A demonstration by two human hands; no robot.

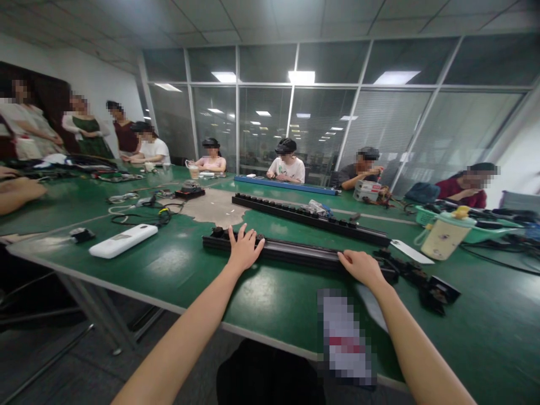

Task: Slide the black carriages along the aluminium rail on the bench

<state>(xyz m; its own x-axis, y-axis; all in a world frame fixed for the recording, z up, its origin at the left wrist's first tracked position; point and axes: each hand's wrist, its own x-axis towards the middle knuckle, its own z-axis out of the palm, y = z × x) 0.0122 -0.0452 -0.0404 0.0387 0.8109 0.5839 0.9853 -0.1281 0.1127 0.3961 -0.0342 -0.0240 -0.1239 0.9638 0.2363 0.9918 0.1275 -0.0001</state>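
A long black channel-shaped rail point(295, 251) lies on the green table before me. My left hand point(244, 248) rests over its left part, fingers spread, on small black pieces point(218, 233) seated in the channel. At the rail's right part, my right hand point(363, 267) is closed around it, thumb on the near edge; its other fingers are partly hidden. Black block-like parts point(439, 289) lie on the table just right of the rail's end. Behind it runs a second black rail point(304, 218) with a row of black pieces along it.
To the left are a white oblong device point(124, 241) and tangled cables point(145, 208). A cream cup point(447, 235), a white card point(411, 251) and a green basket point(491, 229) stand right. A blurred packet point(346, 337) lies near the front edge. Several people sit opposite, one behind a blue rail point(287, 185).
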